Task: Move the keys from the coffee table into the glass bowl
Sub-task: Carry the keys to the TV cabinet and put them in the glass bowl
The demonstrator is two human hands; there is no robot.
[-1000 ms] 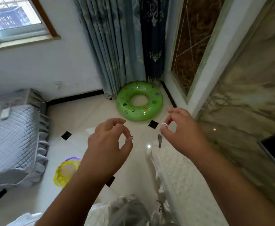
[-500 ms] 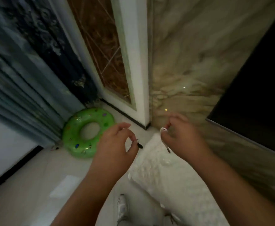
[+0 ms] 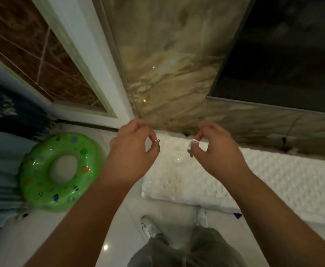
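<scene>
So both hands are up over the left end of the white-covered bench (image 3: 273, 176), each pinching something small. Left hand (image 3: 132, 151) has a metal ring (image 3: 157, 140) nipped between thumb and forefinger, with a dark bit just under it, which I'd guess is a key. Right hand (image 3: 215, 149) is pinched on a white loop (image 3: 194, 141) with a small dark key (image 3: 190, 150) dangling just below the fingertips. So the keys are in the air, not resting on anything. The glass bowl (image 3: 179, 159) looks to be that faint clear shape on the cover between and slightly below the two hands, but it's blurry, so I'm not sure. If that's it, my take for doing this bit well: bring each hand right over the middle of the bowl before letting go, lower until the key is inside the rim, then open the fingers. Dropping from up high onto glass could bounce it out or knock the bowl on that soft cover. One hand at a time seems safer. Green swim ring (image 3: 60, 171) on the floor is well out of the way.
</scene>
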